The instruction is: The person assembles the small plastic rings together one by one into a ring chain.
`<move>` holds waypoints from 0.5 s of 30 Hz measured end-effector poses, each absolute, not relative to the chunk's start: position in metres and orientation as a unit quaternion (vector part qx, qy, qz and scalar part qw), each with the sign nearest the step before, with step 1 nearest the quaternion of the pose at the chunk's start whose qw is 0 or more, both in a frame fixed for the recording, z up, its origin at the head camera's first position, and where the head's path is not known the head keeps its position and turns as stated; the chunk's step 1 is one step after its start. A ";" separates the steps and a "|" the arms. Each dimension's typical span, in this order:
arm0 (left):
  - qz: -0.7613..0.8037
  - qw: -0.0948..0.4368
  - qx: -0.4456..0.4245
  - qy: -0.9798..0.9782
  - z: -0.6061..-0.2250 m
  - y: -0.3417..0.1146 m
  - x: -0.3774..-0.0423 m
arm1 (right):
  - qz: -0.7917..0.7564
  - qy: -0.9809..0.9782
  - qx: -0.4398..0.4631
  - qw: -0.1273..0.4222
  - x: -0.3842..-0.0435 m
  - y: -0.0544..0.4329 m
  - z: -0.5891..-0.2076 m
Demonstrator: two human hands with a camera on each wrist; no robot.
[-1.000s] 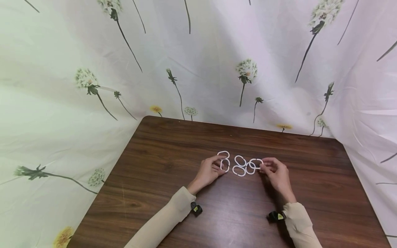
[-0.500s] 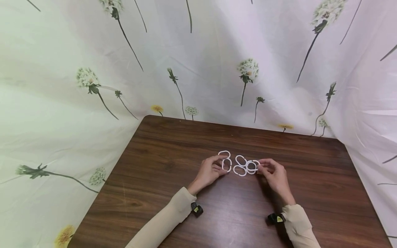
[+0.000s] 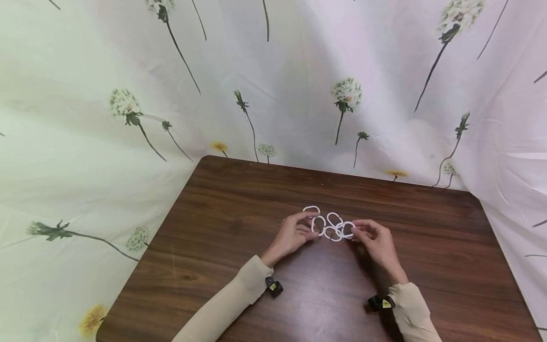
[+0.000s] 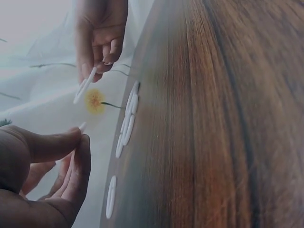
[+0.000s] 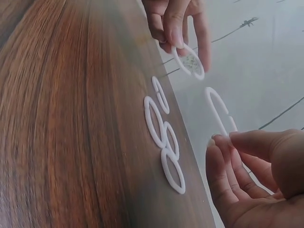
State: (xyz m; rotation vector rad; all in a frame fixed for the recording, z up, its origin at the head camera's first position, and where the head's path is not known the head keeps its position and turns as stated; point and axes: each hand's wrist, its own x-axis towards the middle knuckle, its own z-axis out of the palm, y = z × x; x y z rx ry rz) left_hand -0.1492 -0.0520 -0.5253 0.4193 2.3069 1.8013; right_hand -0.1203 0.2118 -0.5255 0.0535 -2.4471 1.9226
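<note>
Between thumb and fingertips, my left hand [image 3: 295, 232] pinches a white oval ring [image 5: 178, 62] above the table. My right hand [image 3: 379, 241] pinches another white oval ring [image 5: 216, 110], also raised; a small gap shows in its side in the right wrist view. The two held rings face each other, apart. Below them, several similar white rings lie flat on the tabletop: three sit close together as a cluster [image 5: 165, 166], and a single ring [image 5: 157, 90] lies apart, beyond my left fingertips in the head view.
The dark wood-grain table [image 3: 239, 204] carries the rings near its far half. A white curtain with printed dandelions [image 3: 290, 95] hangs behind and to both sides. Black wrist cameras are strapped at the left sleeve [image 3: 239, 289] and the right sleeve [image 3: 412, 306].
My right hand has moved left with its ring, and my left hand slightly right with its own. The held rings are closer together. The head view has shifted a little.
</note>
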 end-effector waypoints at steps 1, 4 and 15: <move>0.607 0.091 0.144 0.776 -0.527 -0.052 -0.149 | 0.622 -0.782 0.020 0.013 -0.120 0.211 -0.525; 0.609 0.092 0.146 0.774 -0.527 -0.050 -0.148 | 0.634 -0.772 0.034 0.008 -0.119 0.210 -0.525; 0.623 0.103 0.150 0.761 -0.526 -0.048 -0.144 | 0.650 -0.758 0.052 -0.017 -0.117 0.201 -0.530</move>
